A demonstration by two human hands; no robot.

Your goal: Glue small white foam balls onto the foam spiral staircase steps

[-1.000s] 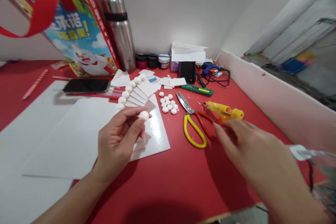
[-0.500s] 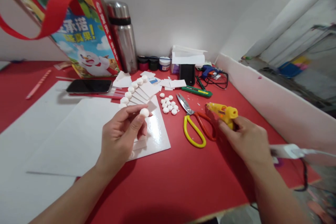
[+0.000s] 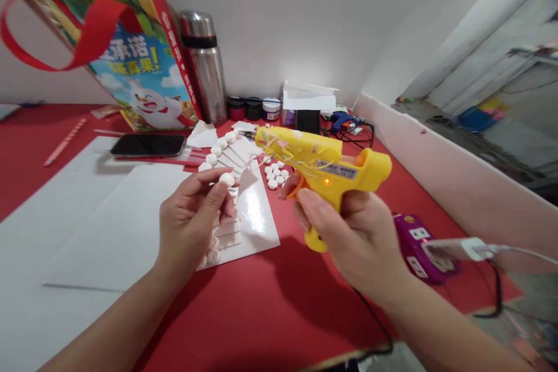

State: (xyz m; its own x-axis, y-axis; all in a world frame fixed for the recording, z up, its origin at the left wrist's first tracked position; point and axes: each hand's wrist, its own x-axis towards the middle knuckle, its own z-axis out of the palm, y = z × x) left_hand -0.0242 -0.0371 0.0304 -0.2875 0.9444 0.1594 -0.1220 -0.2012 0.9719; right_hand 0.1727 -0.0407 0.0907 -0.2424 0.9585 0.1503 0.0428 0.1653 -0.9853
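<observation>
My left hand (image 3: 189, 218) pinches a small white ball (image 3: 226, 179) between thumb and fingertips. In my right hand (image 3: 357, 232) is a yellow hot glue gun (image 3: 300, 151), its nozzle pointing left and a finger at the orange trigger. An orange light glows on its side. Behind my left hand, a curved row of white balls (image 3: 217, 151) lines the ends of white strips on a glossy white board (image 3: 257, 215). A loose cluster of white balls (image 3: 275, 174) lies on the red table, partly behind the gun. The scissors are hidden behind the gun and right hand.
White sheets (image 3: 108, 226) cover the left side, with a phone (image 3: 148, 145) on them. A steel flask (image 3: 204, 70), a gift bag (image 3: 148, 64) and paint jars (image 3: 253, 108) stand at the back. A purple power strip (image 3: 425, 250) sits right, its plugged-in white charger trailing a cable.
My right hand has lifted the glue gun off the table and brought it left and nearer. My left hand, still pinching the ball, has shifted slightly left.
</observation>
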